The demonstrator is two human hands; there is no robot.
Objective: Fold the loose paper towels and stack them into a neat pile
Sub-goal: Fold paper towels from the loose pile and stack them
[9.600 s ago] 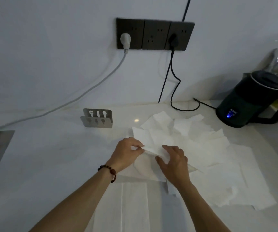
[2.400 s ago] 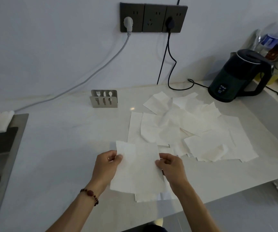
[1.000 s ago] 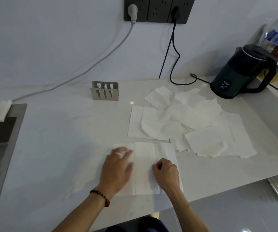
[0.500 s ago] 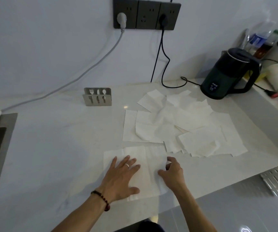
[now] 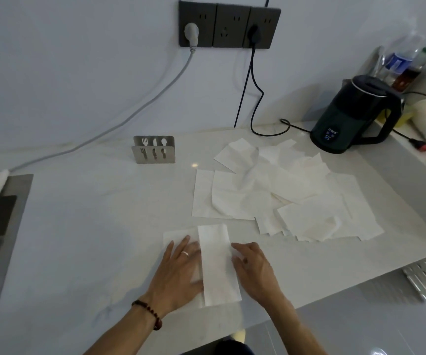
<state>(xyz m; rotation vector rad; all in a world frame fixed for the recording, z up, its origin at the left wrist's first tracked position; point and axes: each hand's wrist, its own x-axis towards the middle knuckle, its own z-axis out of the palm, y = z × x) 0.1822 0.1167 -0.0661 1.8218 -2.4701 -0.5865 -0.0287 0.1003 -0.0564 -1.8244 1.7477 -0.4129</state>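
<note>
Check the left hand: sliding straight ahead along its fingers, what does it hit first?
The left hand, flat on the partly folded white paper towel, points away and slightly right. First contact is probably the near-left edge of the loose white paper towel pile; depth is unclear.

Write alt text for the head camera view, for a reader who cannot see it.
Two bare hands fold a white paper towel on a pale stone counter: the left hand presses it flat, the right hand rests at its edge. Behind lie a loose heap of white paper towels and a dark electric kettle.
</note>
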